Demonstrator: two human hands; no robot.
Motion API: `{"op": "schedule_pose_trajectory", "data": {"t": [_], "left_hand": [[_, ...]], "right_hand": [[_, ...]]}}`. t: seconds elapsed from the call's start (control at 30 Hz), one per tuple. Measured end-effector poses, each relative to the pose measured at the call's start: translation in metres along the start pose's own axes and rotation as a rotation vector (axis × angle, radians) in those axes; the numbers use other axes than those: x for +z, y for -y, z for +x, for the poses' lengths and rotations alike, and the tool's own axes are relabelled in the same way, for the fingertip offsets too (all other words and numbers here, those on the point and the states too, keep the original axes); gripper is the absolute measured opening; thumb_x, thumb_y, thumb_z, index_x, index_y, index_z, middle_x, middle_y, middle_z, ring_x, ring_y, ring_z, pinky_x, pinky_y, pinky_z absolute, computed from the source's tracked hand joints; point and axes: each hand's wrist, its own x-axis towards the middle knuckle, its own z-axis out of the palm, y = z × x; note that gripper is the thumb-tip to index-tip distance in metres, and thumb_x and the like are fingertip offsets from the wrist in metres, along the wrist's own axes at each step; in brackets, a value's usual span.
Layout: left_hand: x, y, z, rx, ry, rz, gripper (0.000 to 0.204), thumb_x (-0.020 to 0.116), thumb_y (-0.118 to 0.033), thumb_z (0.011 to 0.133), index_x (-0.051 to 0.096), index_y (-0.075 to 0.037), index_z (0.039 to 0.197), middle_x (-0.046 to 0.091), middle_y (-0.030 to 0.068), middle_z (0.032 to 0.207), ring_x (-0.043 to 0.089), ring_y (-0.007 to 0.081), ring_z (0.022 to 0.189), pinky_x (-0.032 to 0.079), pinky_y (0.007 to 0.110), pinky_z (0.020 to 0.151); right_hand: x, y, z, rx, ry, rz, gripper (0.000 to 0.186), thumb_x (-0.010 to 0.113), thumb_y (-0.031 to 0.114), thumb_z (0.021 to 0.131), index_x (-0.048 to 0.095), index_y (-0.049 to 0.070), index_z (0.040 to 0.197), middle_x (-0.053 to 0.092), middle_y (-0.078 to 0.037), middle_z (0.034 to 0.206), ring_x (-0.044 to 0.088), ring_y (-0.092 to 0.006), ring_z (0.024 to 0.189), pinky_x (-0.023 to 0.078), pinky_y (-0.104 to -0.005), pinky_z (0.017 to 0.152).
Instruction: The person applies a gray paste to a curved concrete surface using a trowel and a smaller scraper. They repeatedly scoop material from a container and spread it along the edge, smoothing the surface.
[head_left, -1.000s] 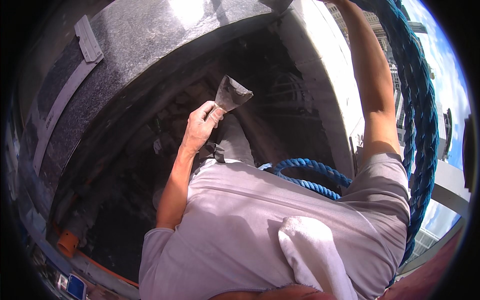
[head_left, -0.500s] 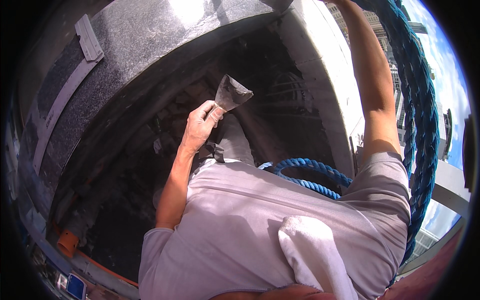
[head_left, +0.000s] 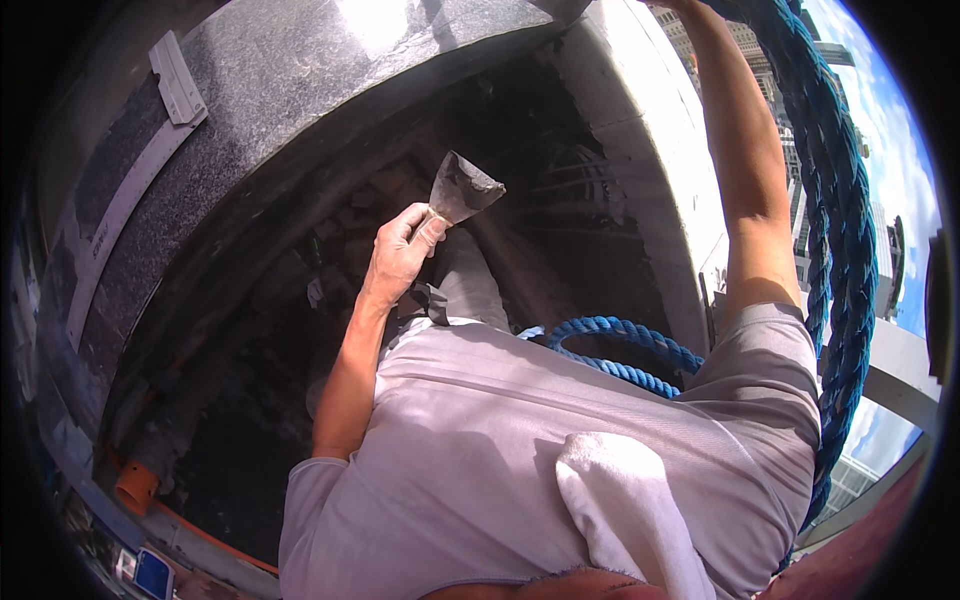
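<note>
My left hand (head_left: 400, 245) is closed round the handle of a putty knife (head_left: 464, 190), with the thumb pressed along it. Its wide blade, smeared with grey material, points up and to the right, apart from any surface. My right arm (head_left: 742, 150) is raised along the pale wall edge (head_left: 660, 160). Only a sliver of my right hand (head_left: 670, 3) shows at the upper rim; its fingers are cut off, so whatever it touches is hidden. Ahead of the blade lies a speckled grey stone slab (head_left: 290, 95).
Thick blue ropes (head_left: 845, 200) hang at the right, beside tall buildings and sky. A blue rope loop (head_left: 620, 328) lies by my waist. A metal straightedge (head_left: 120, 215) rests on the slab. An orange pipe end (head_left: 136, 487) sits lower left. A white towel (head_left: 625, 500) hangs on my chest.
The putty knife has shifted very slightly downward in the picture with my left hand still round it. My right arm has stayed in place.
</note>
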Motion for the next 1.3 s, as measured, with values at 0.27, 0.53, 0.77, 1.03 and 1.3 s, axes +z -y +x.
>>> {"op": "schedule_pose_trajectory", "data": {"t": [0.27, 0.53, 0.77, 1.03, 1.3], "left_hand": [[0.001, 0.002, 0.001, 0.010, 0.003, -0.010, 0.037, 0.074, -0.039, 0.114, 0.074, -0.002, 0.110, 0.066, -0.0032, 0.087, 0.054, 0.0044, 0.076, 0.046, 0.025, 0.069], [0.000, -0.002, 0.001, 0.017, 0.006, 0.004, 0.036, 0.073, -0.038, 0.114, 0.074, -0.002, 0.109, 0.066, -0.0031, 0.087, 0.055, 0.0043, 0.076, 0.047, 0.025, 0.069], [-0.002, 0.003, -0.001, 0.018, 0.006, -0.003, 0.038, 0.074, -0.040, 0.114, 0.074, -0.002, 0.109, 0.066, -0.0029, 0.087, 0.055, 0.0047, 0.076, 0.047, 0.025, 0.069], [-0.001, 0.003, -0.001, 0.023, -0.001, -0.006, 0.038, 0.074, -0.040, 0.114, 0.074, -0.002, 0.110, 0.066, -0.0028, 0.088, 0.055, 0.0047, 0.076, 0.047, 0.025, 0.069], [0.002, -0.003, -0.001, 0.018, -0.005, 0.002, 0.038, 0.074, -0.040, 0.114, 0.075, -0.002, 0.111, 0.067, -0.0028, 0.088, 0.055, 0.0047, 0.077, 0.047, 0.025, 0.070]], "right_hand": [[0.000, -0.002, -0.002, 0.006, -0.006, 0.003, 0.043, 0.086, 0.052, 0.100, 0.084, 0.010, 0.110, 0.080, -0.004, 0.101, 0.074, -0.0167, 0.098, 0.057, -0.0340, 0.090], [-0.001, -0.004, -0.003, 0.012, -0.014, 0.008, 0.044, 0.086, 0.052, 0.100, 0.084, 0.010, 0.110, 0.080, -0.004, 0.100, 0.074, -0.0163, 0.099, 0.057, -0.0336, 0.090], [-0.002, -0.004, -0.005, 0.018, -0.021, 0.005, 0.044, 0.086, 0.052, 0.099, 0.084, 0.010, 0.110, 0.079, -0.004, 0.100, 0.074, -0.0160, 0.099, 0.056, -0.0333, 0.090], [-0.002, -0.007, -0.005, 0.028, -0.027, 0.003, 0.044, 0.086, 0.052, 0.099, 0.084, 0.010, 0.110, 0.079, -0.004, 0.100, 0.073, -0.0156, 0.099, 0.056, -0.0330, 0.091], [-0.004, -0.011, -0.007, 0.041, -0.043, 0.001, 0.044, 0.087, 0.052, 0.099, 0.084, 0.010, 0.110, 0.079, -0.004, 0.099, 0.073, -0.0152, 0.099, 0.056, -0.0327, 0.091]]}}
